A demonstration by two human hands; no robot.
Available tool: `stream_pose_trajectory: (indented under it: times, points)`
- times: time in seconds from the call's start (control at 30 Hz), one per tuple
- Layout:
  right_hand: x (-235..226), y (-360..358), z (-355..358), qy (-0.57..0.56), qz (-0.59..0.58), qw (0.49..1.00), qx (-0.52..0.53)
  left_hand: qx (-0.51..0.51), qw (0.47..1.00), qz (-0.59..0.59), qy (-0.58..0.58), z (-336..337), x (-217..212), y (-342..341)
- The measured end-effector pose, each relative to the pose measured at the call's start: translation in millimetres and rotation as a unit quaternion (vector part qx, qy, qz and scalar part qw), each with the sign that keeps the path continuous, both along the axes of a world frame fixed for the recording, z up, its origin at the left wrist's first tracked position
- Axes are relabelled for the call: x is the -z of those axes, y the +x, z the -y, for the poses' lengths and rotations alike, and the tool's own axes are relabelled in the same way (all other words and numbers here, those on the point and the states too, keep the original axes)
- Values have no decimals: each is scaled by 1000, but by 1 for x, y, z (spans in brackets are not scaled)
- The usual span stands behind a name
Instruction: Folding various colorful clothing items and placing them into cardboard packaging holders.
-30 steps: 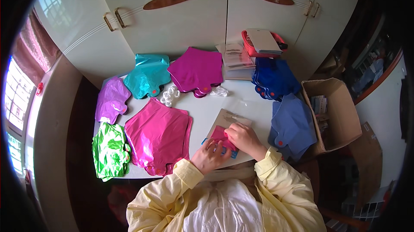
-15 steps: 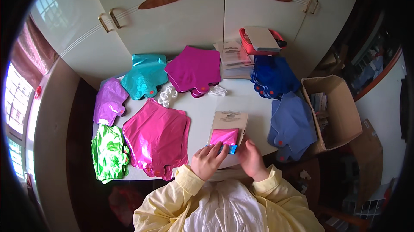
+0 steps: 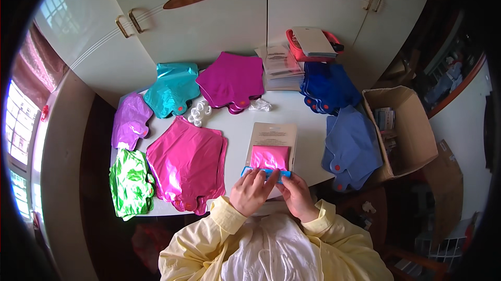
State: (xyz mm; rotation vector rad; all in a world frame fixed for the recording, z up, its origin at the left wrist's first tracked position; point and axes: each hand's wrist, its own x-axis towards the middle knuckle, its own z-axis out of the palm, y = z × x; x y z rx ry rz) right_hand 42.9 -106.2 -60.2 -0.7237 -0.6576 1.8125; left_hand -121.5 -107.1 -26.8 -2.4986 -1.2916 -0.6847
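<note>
A folded pink foil balloon lies on a beige printed card at the table's near edge. Across the balloon's near side runs a flat bright blue strip. My left hand has its fingers closed over the strip's left and middle part, the fingertips reaching the balloon's edge. At the strip's right end, my right hand pinches strip and card edge between thumb and fingers. My hands partly hide the card's near end.
Flat foil balloons lie in stacks: pink, green, lilac, teal, magenta, dark blue, slate blue. White ribbon coils sit among them. A cardboard box stands right; a red basket stands behind.
The blue strip has come out into full view across the balloon's near side. My right hand has moved in and now grips its right end; the card sits slightly farther away.
</note>
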Motion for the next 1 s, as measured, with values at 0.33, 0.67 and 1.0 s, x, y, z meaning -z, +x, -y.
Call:
stream_pose_trajectory:
  times: [0.33, 0.67, 1.0]
  points:
    - [4, 7, -5, 41, 92, 994, -42, -29, 999, 10, 30, 1, 0, 4]
    - [1, 17, -11, 92, 169, 981, -12, -110, 910, 393, -76, 7, 1, -4]
    - [-6, 10, -9, 121, 137, 983, -25, 19, 446, 777, -443, 11, 23, -23]
